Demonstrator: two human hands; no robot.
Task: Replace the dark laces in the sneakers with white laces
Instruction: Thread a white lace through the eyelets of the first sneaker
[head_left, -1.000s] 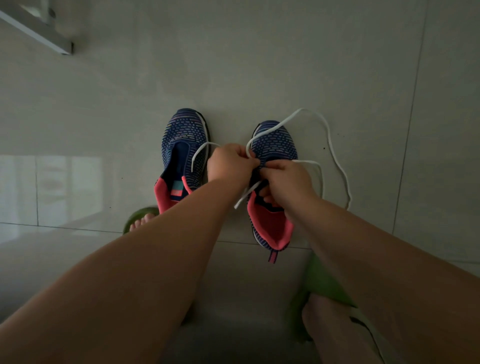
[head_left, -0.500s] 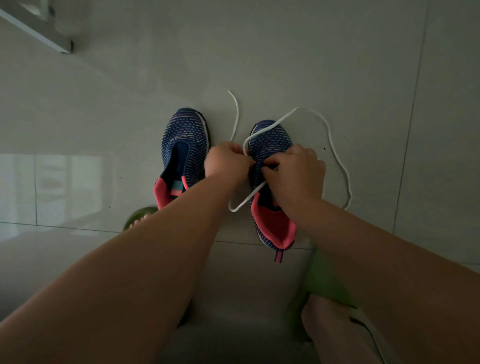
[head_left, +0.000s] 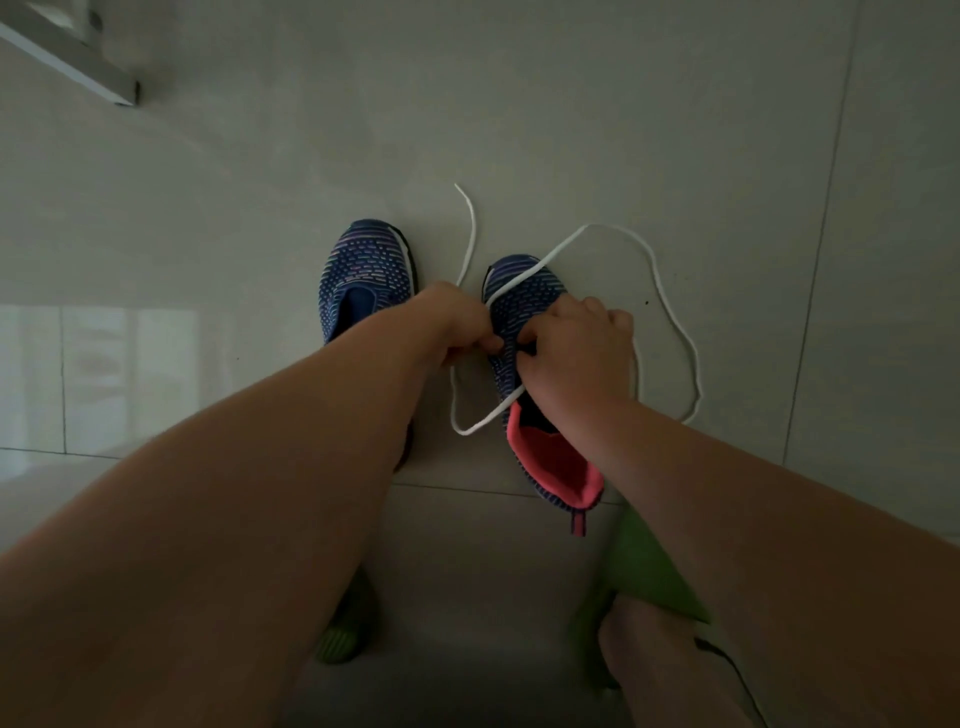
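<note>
On the floor tile (head_left: 571, 130), we pinch the white lace (head_left: 670, 291) with left hand (head_left: 457, 325) and right hand (head_left: 576, 348) over the right sneaker (head_left: 524, 306), to thread its eyelets.

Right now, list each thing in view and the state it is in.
Left hand: pinching the white lace.
Right hand: curled over the right sneaker's throat, fingertips at the lace.
White lace: partly threaded, ends loose on the floor.
Right sneaker: being laced.
Left sneaker: upright, no lace visible.

Bare floor (head_left: 571, 130) beyond toes; white lace (head_left: 670, 306) loops right of right sneaker (head_left: 524, 306).
</note>
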